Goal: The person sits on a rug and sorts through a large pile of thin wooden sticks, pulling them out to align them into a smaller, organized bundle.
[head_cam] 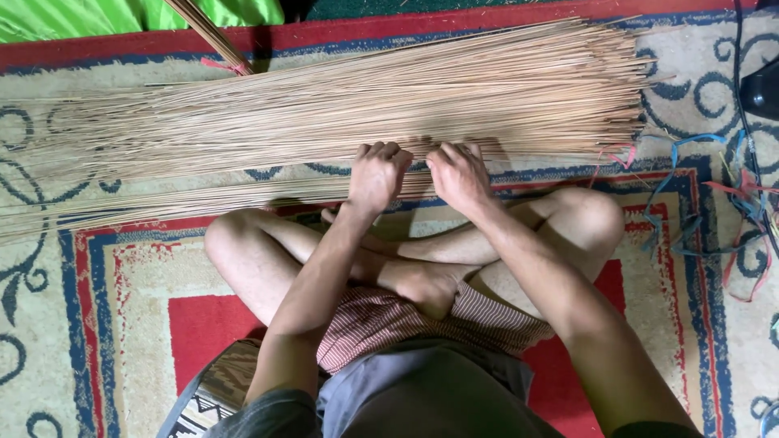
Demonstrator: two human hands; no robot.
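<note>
Your left hand [377, 174] and right hand [458, 174] sit side by side, fingers curled shut on the near edge of the stick pile [349, 105]. Hold the thin, dry, straw-colored sticks softly and keep them flat and even. Beyond your hands the pile spreads long across the patterned rug [105, 308]; colored strings [690, 211] lie far right.
</note>
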